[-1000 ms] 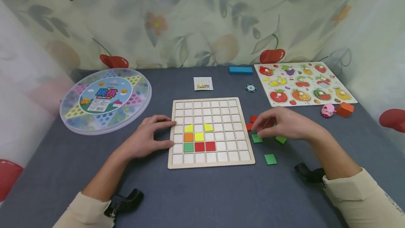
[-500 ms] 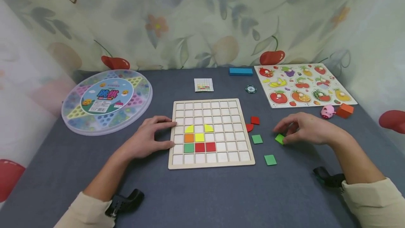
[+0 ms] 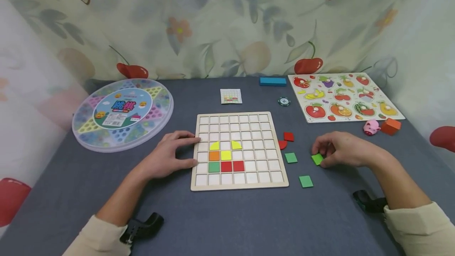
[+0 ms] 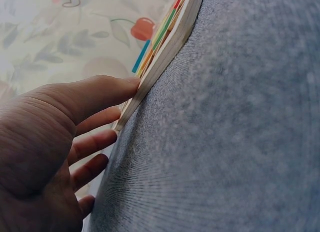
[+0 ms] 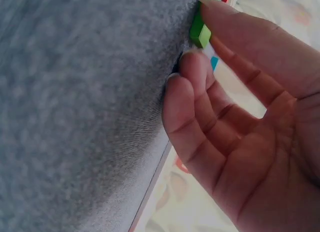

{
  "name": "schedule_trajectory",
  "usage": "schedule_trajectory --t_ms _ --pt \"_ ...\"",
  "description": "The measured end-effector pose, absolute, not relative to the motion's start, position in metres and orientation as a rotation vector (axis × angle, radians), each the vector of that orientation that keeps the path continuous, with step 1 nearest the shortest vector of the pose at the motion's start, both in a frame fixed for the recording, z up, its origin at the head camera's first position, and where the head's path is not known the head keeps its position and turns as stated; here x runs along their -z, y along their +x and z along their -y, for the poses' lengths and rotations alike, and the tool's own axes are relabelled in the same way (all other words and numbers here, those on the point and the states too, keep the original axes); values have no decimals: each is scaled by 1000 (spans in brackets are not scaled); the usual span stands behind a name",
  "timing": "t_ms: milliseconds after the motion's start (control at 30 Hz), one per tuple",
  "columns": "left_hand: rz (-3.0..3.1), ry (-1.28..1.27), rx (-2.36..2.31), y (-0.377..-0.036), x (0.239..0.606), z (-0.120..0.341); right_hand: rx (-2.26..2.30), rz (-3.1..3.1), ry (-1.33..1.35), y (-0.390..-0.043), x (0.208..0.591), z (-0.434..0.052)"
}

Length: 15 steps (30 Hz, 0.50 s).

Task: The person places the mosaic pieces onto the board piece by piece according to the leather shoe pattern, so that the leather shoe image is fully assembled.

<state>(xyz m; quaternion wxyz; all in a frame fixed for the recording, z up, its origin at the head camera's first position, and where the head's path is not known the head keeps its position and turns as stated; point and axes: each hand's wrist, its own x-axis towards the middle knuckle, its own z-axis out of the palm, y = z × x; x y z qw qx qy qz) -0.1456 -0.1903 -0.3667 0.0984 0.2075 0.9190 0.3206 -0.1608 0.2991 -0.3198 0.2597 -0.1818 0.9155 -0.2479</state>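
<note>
Grid board (image 3: 258, 144), pale wood, on grey cloth (image 3: 231, 224) w/ 7 coloured pcs in its cells: 2 yellow curved, 1 yellow sq, 1 orange, 1 green, 2 red. L hand (image 3: 167, 155) at board's L edge: thumb & index spread apart, tips touching the rim, nothing gripped. R hand (image 3: 343, 149), out past board's R edge, pinches bright green tile (image 3: 317, 159) btwn thumb & index. Btwn that tile & board: red sq (image 3: 288, 136), red curved pc (image 3: 282, 144), darker green tile (image 3: 291, 158); another green tile (image 3: 306, 181) off board's near R corner. Writing: round game box (image 3: 164, 108) L of board, label w/ 2 big Chinese chars, prob. 跳棋, plus barcode sticker; small print illegible. Card (image 3: 231, 96) behind board: tiny printed coloured grid. Chip (image 3: 284, 101) beyond board's far R corner: centre mark too small to read. L wrist cam alone shows board's edge thickness & L hand's lower fingers loosely bent; R wrist cam alone, green tile's thick side & R hand's other fingers bent. Head cam alone gives full cell layout.
</note>
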Motion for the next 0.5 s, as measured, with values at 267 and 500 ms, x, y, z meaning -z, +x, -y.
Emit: schedule_trajectory --t_ms 267,500 --pt "-2720 610 -940 -146 366 190 732 -2492 -453 -164 319 -298" --pt "-2719 603 -932 -146 366 189 853 -2455 -455 -167 316 -293"
